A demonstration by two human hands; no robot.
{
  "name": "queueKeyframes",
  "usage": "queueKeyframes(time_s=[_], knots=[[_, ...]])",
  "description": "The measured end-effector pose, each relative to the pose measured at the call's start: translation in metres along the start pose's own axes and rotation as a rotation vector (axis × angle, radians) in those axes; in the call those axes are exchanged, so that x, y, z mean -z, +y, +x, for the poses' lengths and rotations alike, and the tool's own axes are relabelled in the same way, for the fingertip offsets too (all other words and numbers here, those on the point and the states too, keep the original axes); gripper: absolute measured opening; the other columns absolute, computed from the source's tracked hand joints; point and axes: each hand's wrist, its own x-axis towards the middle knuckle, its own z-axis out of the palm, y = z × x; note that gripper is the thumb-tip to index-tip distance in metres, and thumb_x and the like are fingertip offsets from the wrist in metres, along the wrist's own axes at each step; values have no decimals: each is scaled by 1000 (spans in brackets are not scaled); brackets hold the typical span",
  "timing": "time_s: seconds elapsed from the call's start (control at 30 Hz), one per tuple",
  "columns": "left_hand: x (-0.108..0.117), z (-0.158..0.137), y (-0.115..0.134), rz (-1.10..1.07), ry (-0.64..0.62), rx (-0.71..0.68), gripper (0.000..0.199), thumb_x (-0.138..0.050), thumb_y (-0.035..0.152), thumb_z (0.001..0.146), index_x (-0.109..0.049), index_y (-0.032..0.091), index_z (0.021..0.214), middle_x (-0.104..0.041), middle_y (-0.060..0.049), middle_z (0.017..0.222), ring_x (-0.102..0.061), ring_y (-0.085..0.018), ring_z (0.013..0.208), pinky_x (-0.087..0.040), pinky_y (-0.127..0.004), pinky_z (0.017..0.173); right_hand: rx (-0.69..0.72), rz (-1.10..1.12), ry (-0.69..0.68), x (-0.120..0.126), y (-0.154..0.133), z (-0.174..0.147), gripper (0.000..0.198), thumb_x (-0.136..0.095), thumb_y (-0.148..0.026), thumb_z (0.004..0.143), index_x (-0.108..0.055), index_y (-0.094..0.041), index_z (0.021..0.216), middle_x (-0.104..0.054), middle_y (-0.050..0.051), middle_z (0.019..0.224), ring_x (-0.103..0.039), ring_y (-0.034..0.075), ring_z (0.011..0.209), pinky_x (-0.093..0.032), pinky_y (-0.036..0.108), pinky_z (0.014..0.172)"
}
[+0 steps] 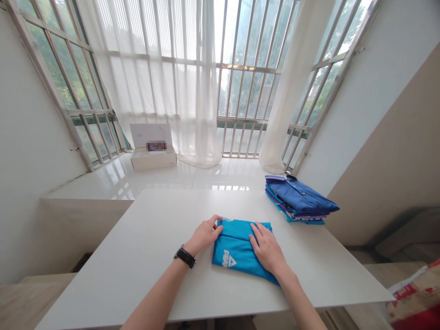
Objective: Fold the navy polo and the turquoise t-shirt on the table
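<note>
A folded bright-blue garment (240, 254), likely a shirt, lies on the white table in front of me, with a white triangle logo and lettering near its lower left. At its upper left corner, my left hand (205, 233) has the edge between thumb and fingers; a black watch is on that wrist. My right hand (267, 245) rests flat on the garment's right side, its fingers stretched out. Beyond it, at the table's far right, stands a stack of folded clothes (299, 197), dark blue on top, with blue, purple and patterned layers below.
The white table (144, 256) meets a glossy window ledge (103, 181) at the back. An open white box (154, 160) stands on that ledge, before sheer curtains (202, 91) and barred windows. A red and beige bag (417, 293) is at the lower right, beside the table.
</note>
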Motion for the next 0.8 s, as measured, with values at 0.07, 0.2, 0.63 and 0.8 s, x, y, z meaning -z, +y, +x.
queueKeyframes(time_s=[0.07,0.2,0.63,0.8], knots=[[-4,-1,3,28,29,35,34,-46,39,92,-57,24,121,-70,-3,88,-65,-21,75,-46,-28,64,-1,3,3,1,0,0,55,-32,-41,99,-50,-12,143,-46,14,151,-41,27,140,-28,44,119],[-7,-2,5,65,54,55,30,-49,34,91,-58,24,118,-70,-3,88,-65,-21,78,-44,-28,65,-4,9,8,2,-1,-1,55,-31,-41,99,-50,-13,143,-47,13,150,-42,27,139,-29,44,118],[-6,-6,25,271,104,-82,29,-48,20,89,-60,20,115,-65,-11,110,-61,-26,102,-47,-39,91,5,0,-17,1,-2,1,56,-33,-42,98,-48,-14,145,-44,13,153,-40,27,141,-27,44,119],[-40,-6,53,423,42,-391,48,-44,42,97,-50,17,138,-43,-15,151,-32,-33,142,-29,-50,115,14,6,1,-2,1,1,55,-36,-40,97,-51,-12,142,-46,15,151,-41,27,140,-27,45,119]])
